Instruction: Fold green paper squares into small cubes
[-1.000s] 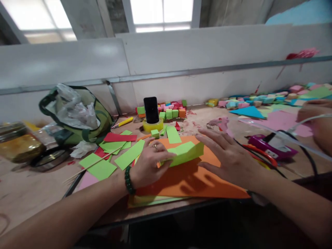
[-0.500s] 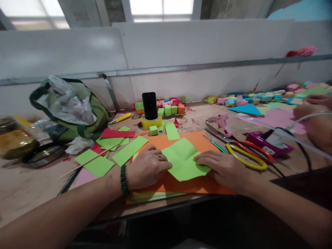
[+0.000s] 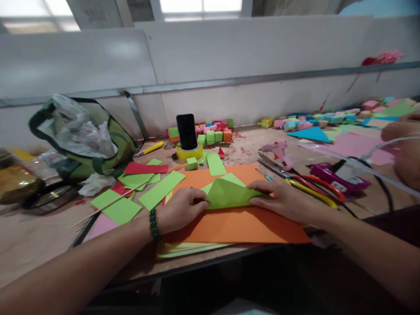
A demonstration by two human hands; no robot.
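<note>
A sheet of green paper (image 3: 226, 194) is being folded, its near edge lifted up and away from me. My left hand (image 3: 183, 208) pinches its left end between thumb and fingers. At the right end, my right hand (image 3: 278, 199) grips the paper the same way. Beneath lies orange paper (image 3: 229, 227) on top of a stack of coloured sheets. Left of my left hand are a green paper strip (image 3: 162, 189) and other cut pieces, with a thin wooden stick (image 3: 108, 204) across them. Scissors (image 3: 311, 192) with yellow handles lie just beyond my right hand.
A phone (image 3: 187, 131) leans upright in a roll of yellow tape (image 3: 189, 152). Small paper cubes (image 3: 210, 136) line the wall. On the right are a pink glue gun (image 3: 278, 153), a purple glue gun (image 3: 341, 177) and another person's hand (image 3: 403, 135). A green bag (image 3: 111, 144) stands left.
The green paper lay nearly flat with crossing creases; its near side is now folded up and away. Both my hands have closed on its ends. The view has shifted slightly.
</note>
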